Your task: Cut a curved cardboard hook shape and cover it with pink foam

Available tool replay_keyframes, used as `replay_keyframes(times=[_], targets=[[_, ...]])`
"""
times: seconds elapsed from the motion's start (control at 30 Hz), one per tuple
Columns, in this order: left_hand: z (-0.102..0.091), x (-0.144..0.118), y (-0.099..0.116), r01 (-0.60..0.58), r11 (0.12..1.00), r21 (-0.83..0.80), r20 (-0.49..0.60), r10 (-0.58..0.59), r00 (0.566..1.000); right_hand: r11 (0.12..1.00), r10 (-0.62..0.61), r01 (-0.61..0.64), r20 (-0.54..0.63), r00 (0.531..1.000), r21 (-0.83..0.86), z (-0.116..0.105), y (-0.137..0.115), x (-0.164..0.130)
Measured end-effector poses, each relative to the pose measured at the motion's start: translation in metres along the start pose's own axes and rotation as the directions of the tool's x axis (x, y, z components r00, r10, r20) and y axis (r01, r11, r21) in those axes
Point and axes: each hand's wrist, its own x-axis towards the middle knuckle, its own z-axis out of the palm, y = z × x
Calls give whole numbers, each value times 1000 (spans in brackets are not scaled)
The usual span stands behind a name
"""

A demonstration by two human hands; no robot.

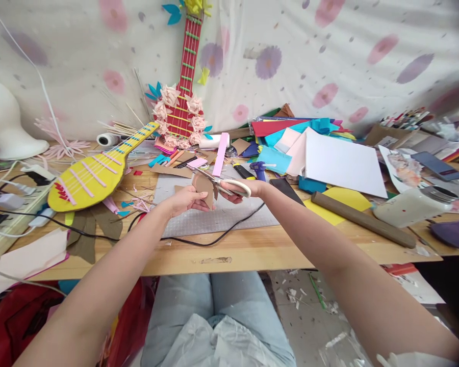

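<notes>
My left hand [184,199] pinches a small brown cardboard piece [204,184] and holds it upright over a grey cutting mat [229,216]. My right hand [245,189] grips white-handled scissors [224,185]; the blades point left and up and meet the top of the cardboard piece. Both hands hover above the wooden table [252,250], close together at its middle.
A yellow cardboard guitar [94,176] lies at left, a red one [183,97] leans on the flowered cloth. Coloured paper sheets [309,142], a white sheet [342,163], a brown stick [363,220], a jar [413,204], black cable [199,239] and power strip [11,204] crowd the table.
</notes>
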Motion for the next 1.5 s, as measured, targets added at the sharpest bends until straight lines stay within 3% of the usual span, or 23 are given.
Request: replay_keyframes(times=[0.23, 0.87, 0.97, 1.2, 1.5], targets=[[-1, -3, -1, 49, 997, 62, 8, -49, 999, 996, 89, -89, -38, 995, 24, 1, -4, -7], [-10, -6, 4, 129, 974, 184, 92, -148, 985, 980, 197, -198, 69, 978, 6, -9, -5, -16], [-13, -6, 5, 119, 974, 193, 43, -130, 991, 984, 175, -177, 69, 982, 32, -12, -4, -17], [-13, -4, 1, -34, 992, 119, -234, 62, 970, 998, 54, -55, 26, 998, 39, -9, -4, -20], [-13, -4, -2, -79, 955, 285, -247, 153, 957, 998, 56, -56, -7, 998, -15, -1, 3, -6]])
